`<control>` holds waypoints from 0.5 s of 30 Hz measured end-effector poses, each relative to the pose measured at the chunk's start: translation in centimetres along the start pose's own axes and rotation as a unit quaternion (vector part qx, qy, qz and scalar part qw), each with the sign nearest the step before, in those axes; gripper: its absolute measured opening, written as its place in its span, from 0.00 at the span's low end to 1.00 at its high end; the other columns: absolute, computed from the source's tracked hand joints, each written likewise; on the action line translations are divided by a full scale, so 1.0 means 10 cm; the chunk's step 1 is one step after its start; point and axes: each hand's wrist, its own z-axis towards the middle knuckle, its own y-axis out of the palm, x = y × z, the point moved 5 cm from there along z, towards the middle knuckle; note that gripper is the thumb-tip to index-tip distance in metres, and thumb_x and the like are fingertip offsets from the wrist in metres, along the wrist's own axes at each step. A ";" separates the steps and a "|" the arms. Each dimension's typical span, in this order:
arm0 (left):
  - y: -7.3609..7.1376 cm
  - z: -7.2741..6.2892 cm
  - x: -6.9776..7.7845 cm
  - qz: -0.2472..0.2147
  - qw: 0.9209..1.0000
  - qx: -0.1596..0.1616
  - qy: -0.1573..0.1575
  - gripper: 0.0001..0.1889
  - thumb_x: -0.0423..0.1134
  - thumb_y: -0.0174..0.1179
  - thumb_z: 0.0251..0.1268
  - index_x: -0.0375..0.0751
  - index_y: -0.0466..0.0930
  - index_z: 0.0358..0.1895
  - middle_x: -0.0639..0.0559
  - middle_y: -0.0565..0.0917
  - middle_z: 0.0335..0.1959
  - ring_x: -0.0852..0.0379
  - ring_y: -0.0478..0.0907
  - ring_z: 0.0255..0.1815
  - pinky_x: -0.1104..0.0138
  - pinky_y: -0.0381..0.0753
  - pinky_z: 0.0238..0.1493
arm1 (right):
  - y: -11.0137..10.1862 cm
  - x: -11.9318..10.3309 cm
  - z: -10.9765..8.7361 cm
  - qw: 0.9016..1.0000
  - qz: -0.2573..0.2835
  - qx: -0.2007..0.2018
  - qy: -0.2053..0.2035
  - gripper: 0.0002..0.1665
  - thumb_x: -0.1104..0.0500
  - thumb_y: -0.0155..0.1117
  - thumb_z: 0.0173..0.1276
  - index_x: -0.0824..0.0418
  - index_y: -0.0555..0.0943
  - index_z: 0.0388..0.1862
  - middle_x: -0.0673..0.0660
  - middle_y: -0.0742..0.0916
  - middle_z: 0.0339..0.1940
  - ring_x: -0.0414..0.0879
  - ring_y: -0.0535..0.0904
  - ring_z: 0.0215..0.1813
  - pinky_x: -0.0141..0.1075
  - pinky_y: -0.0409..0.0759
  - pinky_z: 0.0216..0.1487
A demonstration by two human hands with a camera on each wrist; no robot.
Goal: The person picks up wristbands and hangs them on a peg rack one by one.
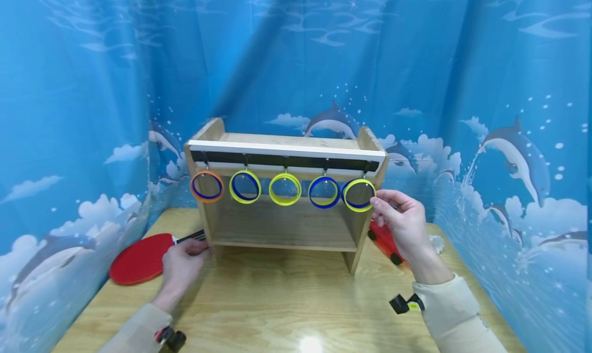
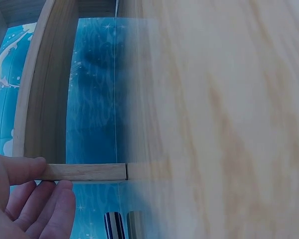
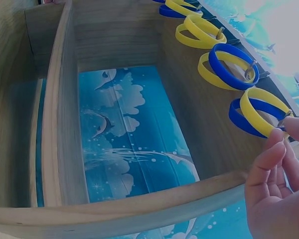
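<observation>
A wooden shelf (image 1: 277, 245) stands on the table, with a black strip (image 1: 268, 161) of hooks along its upper front. Rings hang from the hooks in pairs or nearly so: an orange ring (image 1: 192, 187) with blue at the left, yellow and blue ones further along. My right hand (image 1: 407, 224) pinches the edge of the rightmost yellow ring (image 3: 254, 112), beside its hook; a blue ring (image 3: 236, 119) hangs behind it. Down at the shelf's lower left, my left hand (image 1: 182, 265) grips the board's end (image 2: 84, 172), thumb above and fingers beneath.
A red table tennis paddle (image 1: 139, 260) lies left of the shelf, its handle partly behind it. To the right, a red toy car (image 1: 386, 240) is half covered by my right hand. Something white and crumpled (image 1: 436, 243) lies near the table's right edge. Blue dolphin curtains surround the table.
</observation>
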 end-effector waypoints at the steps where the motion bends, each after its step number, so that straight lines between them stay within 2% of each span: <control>1: 0.00 0.00 0.00 0.000 1.000 0.000 0.000 0.07 0.38 0.77 0.68 0.39 0.95 0.44 0.42 0.98 0.39 0.60 0.90 0.35 0.70 0.79 0.38 | 0.00 0.00 0.00 1.000 0.000 0.001 -0.003 0.17 0.74 0.68 0.78 0.53 0.93 0.42 0.48 0.92 0.26 0.38 0.83 0.24 0.28 0.83 0.28; 8: -0.01 -0.01 0.01 -0.003 1.000 -0.004 -0.003 0.07 0.38 0.77 0.69 0.39 0.95 0.45 0.42 0.98 0.41 0.61 0.90 0.35 0.71 0.79 0.38 | -0.01 0.01 -0.01 1.000 -0.006 -0.005 -0.010 0.13 0.74 0.70 0.77 0.57 0.92 0.46 0.46 0.94 0.29 0.39 0.83 0.25 0.28 0.83 0.30; 12: -0.01 -0.01 0.00 -0.004 1.000 -0.010 -0.007 0.08 0.38 0.77 0.70 0.38 0.95 0.46 0.41 0.98 0.41 0.60 0.90 0.36 0.71 0.80 0.38 | -0.02 0.01 -0.04 0.999 -0.008 0.009 -0.033 0.15 0.76 0.71 0.75 0.58 0.91 0.51 0.47 0.93 0.32 0.40 0.81 0.25 0.29 0.82 0.29; 15: -0.02 -0.02 -0.01 -0.002 1.000 -0.017 -0.008 0.10 0.40 0.77 0.71 0.38 0.95 0.47 0.41 0.98 0.43 0.59 0.91 0.37 0.71 0.80 0.39 | -0.01 0.05 -0.12 0.998 -0.003 0.031 -0.055 0.18 0.79 0.70 0.73 0.58 0.90 0.50 0.47 0.92 0.32 0.40 0.83 0.24 0.29 0.82 0.27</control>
